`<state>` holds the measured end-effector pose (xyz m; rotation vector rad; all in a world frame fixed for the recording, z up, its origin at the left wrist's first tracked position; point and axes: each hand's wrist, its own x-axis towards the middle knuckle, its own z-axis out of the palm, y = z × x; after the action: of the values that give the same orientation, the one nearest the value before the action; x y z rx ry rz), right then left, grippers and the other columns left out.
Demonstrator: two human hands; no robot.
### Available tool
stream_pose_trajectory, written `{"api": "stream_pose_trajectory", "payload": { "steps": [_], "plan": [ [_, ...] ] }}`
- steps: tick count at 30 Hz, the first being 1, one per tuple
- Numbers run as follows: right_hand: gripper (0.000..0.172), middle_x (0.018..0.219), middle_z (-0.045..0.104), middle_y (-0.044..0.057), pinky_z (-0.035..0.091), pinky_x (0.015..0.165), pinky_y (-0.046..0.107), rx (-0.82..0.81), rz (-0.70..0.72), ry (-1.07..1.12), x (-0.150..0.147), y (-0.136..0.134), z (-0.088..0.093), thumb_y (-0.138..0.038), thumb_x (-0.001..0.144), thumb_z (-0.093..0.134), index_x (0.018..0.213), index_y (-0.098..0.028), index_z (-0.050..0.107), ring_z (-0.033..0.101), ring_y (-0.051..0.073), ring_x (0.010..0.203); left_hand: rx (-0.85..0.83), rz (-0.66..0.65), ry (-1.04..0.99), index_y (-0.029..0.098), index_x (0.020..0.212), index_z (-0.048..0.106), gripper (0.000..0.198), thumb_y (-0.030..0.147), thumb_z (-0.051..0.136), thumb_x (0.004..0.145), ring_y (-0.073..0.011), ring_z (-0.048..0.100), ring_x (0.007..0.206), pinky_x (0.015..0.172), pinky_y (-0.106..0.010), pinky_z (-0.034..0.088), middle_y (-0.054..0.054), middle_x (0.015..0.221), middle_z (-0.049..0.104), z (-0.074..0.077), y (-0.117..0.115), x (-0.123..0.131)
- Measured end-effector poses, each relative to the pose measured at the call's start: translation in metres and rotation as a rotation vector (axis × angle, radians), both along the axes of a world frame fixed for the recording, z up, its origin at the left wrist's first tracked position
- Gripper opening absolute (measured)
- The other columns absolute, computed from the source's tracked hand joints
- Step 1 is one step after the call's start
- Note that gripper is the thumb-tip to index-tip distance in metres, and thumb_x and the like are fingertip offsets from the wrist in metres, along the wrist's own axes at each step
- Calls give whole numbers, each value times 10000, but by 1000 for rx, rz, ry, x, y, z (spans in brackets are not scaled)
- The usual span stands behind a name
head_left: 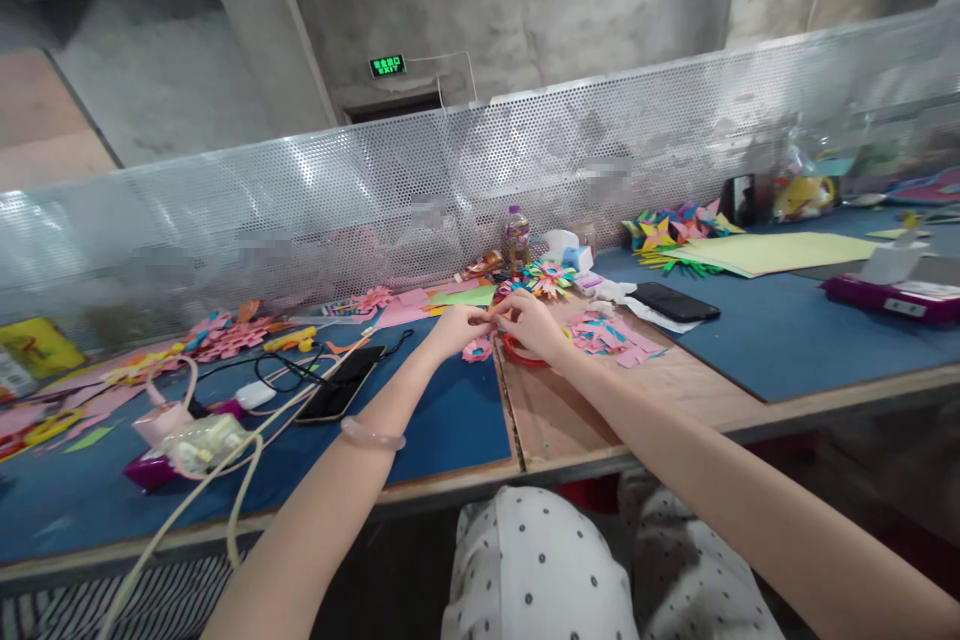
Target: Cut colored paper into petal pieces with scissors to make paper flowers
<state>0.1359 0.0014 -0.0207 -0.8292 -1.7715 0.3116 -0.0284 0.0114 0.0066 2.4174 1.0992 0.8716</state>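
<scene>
Both my arms reach forward over the workbench. My left hand (459,327) and my right hand (534,322) meet at the fingertips and pinch a small piece of paper (495,318) between them. A small pink and blue folded paper flower (477,350) lies just below my left hand. Red scissors (521,353) lie under my right hand on the bare wooden board (592,400). A heap of pink and blue paper scraps (611,335) sits to the right of my right hand.
A phone (341,383), cables and a pink charger (165,420) lie on the blue mat (450,420) at left. Another phone (675,302), yellow sheets (772,252), finished paper flowers (547,277), a bottle (516,238) and a perforated metal screen (480,180) stand behind.
</scene>
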Motion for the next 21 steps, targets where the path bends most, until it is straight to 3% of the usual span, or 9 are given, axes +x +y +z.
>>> {"api": "stream_pose_trajectory", "payload": {
  "steps": [21],
  "plan": [
    [92, 752, 502, 11, 398, 649, 240, 34, 73, -1, 2, 3, 0, -190, 734, 565, 661, -169, 618, 483, 111, 689, -67, -10, -6, 99, 824, 695, 297, 346, 590, 697, -155, 579, 657, 631, -250, 442, -55, 741, 676, 1, -2, -2]
  ]
}}
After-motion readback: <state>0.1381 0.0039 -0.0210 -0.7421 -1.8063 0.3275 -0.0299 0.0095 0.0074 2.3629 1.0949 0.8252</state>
